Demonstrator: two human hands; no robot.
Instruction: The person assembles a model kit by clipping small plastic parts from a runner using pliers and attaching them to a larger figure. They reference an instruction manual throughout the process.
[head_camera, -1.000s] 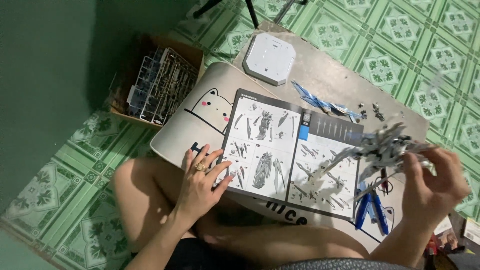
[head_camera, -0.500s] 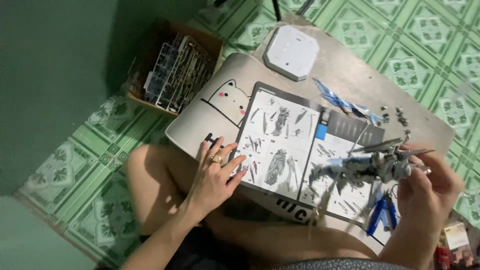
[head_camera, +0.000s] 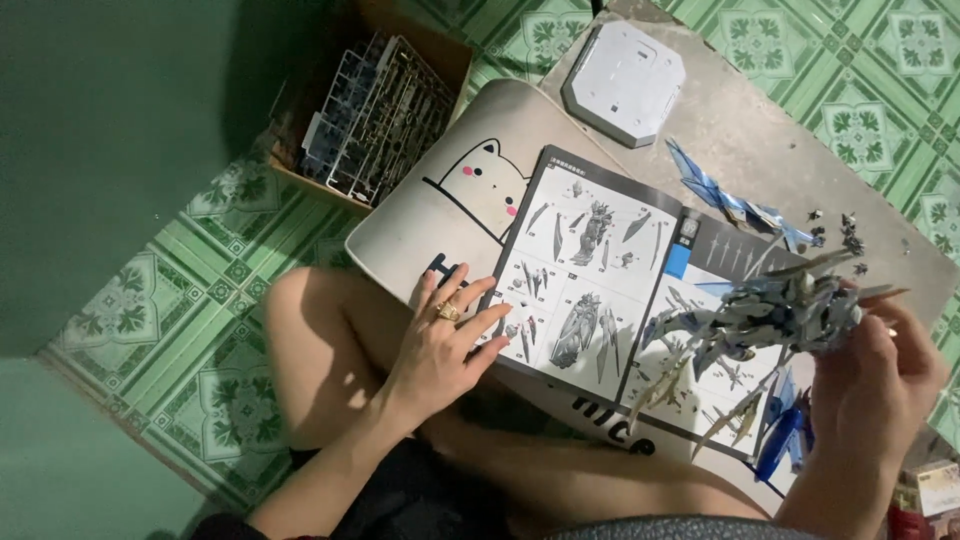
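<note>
The left hand (head_camera: 450, 335) lies flat, fingers spread, on the booklet (head_camera: 610, 270), same as before. The right hand (head_camera: 880, 380) grips the model (head_camera: 770, 315), now maybe lower, over the bench (head_camera: 760, 140).

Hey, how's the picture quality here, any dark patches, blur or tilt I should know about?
Head view: tilted frame, dim overall; upper-left wall and bottom-left corner lie in deep shadow. The instruction booklet is the brightest, sharp area. The model figure in the right hand looks slightly soft; the left hand on the page is clear.
</note>
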